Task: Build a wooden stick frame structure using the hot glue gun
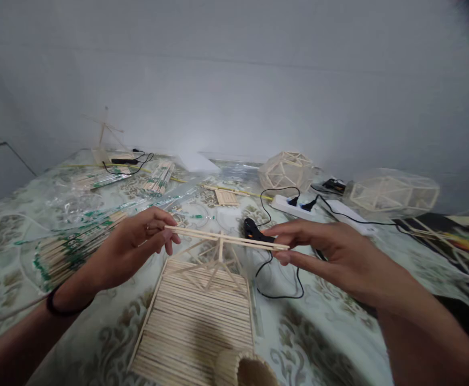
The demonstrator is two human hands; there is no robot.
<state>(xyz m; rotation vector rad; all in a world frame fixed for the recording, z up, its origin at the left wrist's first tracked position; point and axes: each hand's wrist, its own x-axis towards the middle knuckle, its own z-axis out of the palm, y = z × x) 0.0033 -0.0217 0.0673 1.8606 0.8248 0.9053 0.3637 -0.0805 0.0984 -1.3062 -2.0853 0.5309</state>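
A crossbar of thin wooden sticks [254,244] spans between my two hands, above a small upright post [220,250] with slanted sticks around its foot. My left hand [138,246] pinches the crossbar's left end between thumb and fingers. At the other end, the thumb and fingers of my right hand [330,247] close on the stick tips. Below lies a flat platform of sticks laid side by side [198,321], and the slanted frame stands over its far part. A round, hollow stick-built piece [228,367] sits at the platform's near edge, partly cut off.
A black glue gun [252,230] with a looped cord lies just beyond my right hand. Behind it are a white power strip [292,207] and a rounded stick frame [286,170]. Bundled sticks [71,249] lie left, and a longer frame [393,192] stands right.
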